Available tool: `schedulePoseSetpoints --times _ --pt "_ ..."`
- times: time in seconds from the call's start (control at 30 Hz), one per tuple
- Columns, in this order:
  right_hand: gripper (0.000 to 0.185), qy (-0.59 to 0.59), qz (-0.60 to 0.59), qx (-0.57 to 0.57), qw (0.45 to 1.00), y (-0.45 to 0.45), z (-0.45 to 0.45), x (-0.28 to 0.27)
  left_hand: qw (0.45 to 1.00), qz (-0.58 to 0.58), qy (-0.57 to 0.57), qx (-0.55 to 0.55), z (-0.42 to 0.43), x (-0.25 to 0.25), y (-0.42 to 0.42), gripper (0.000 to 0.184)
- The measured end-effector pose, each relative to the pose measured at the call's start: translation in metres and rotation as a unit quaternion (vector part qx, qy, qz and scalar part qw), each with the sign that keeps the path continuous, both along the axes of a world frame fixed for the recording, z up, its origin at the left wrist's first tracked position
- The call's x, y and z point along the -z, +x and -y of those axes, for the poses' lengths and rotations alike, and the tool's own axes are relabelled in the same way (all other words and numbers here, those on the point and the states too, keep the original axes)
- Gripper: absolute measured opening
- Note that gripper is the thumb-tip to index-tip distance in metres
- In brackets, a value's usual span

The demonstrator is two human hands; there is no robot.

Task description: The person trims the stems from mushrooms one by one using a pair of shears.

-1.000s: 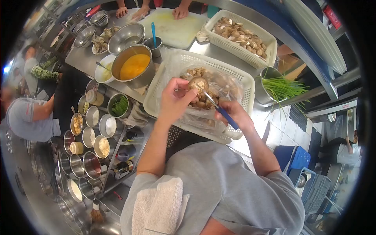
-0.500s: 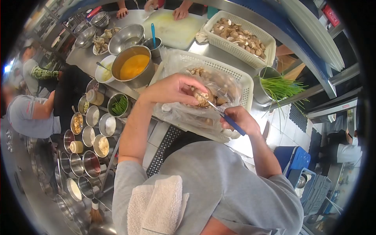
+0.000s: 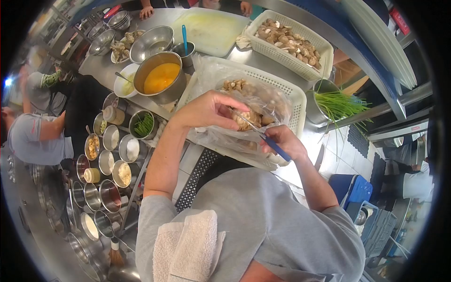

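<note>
My left hand (image 3: 213,112) curls its thumb and fingers around a brown mushroom (image 3: 245,121), whose pale underside faces up. Wrapped round the blue handles of a pair of scissors (image 3: 277,147) is my right hand (image 3: 286,141). The metal blades reach left across the mushroom toward my left fingertips. Both hands are over a clear plastic bag (image 3: 211,136) of mushrooms, which lies in a white perforated basket (image 3: 297,101). Part of the mushroom is hidden by my left hand and the blades.
A second basket (image 3: 263,46) of mushrooms stands behind. To the left are a pot of orange liquid (image 3: 162,77), a metal bowl (image 3: 152,44) and small containers of ingredients. A pot of green stalks (image 3: 317,110) stands right. Co-workers are across the counter and at far left.
My left hand has come over the mushroom from the left, its forearm swung outward. The scissors have shifted slightly right and down. A person's hands across the counter have left the cutting board.
</note>
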State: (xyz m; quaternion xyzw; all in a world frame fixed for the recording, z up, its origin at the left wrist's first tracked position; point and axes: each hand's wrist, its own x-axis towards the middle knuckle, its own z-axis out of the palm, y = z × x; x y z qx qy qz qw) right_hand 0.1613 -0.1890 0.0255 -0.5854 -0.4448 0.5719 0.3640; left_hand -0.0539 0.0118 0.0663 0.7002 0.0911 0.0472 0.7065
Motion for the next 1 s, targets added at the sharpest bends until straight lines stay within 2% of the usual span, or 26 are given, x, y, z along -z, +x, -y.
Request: schedulePoseSetpoints --times 0.17,0.27,0.37,0.4,0.5,0.53,0.63,0.7,0.77,0.8,0.87,0.9,1.0 --pt "0.036 -0.064 0.031 -0.007 0.997 0.003 -0.003 -0.008 1.000 -0.007 -0.028 0.013 -0.002 0.008 0.003 0.070" --pt "0.039 0.030 0.078 -0.018 0.996 0.007 0.005 -0.008 0.999 -0.014 -0.045 0.027 -0.004 0.017 0.009 0.068" --pt "0.044 0.113 0.029 0.002 0.993 0.021 0.021 0.013 0.998 -0.019 -0.060 0.017 -0.010 0.022 0.014 0.063" --pt "0.048 0.131 0.003 0.026 0.991 0.025 0.028 0.022 0.999 -0.004 -0.050 -0.002 -0.013 0.025 0.015 0.050" --pt "0.049 0.172 -0.085 0.187 0.963 0.021 0.039 0.047 0.999 -0.021 0.031 -0.016 -0.034 0.034 0.034 0.038" --pt "0.048 0.165 -0.077 0.235 0.955 0.016 0.039 0.049 0.997 -0.024 0.057 -0.034 -0.038 0.030 0.047 0.028" --pt "0.045 0.211 -0.051 0.271 0.938 0.014 0.033 0.062 0.980 -0.014 0.198 -0.006 -0.061 0.012 0.105 0.029" --pt "0.043 0.200 -0.023 0.278 0.939 0.012 0.033 0.062 0.955 0.009 0.296 0.019 -0.084 0.002 0.163 0.031" --pt "0.042 0.180 0.025 0.277 0.943 0.011 0.035 0.057 0.945 -0.024 0.325 -0.003 -0.087 -0.023 0.215 0.033" --pt "0.041 0.195 0.043 0.284 0.938 0.009 0.034 0.053 0.917 0.025 0.394 -0.062 -0.101 -0.012 0.258 0.031" --pt "0.041 0.195 0.079 0.281 0.936 0.009 0.035 0.051 0.872 0.032 0.470 -0.135 -0.108 -0.008 0.298 0.028" --pt "0.040 0.195 0.096 0.279 0.935 0.010 0.035 0.050 0.863 -0.011 0.483 -0.149 -0.101 -0.028 0.302 0.027" --pt "0.042 0.209 0.120 0.294 0.925 0.011 0.037 0.055 0.884 -0.018 0.427 -0.190 -0.085 -0.033 0.291 0.025"
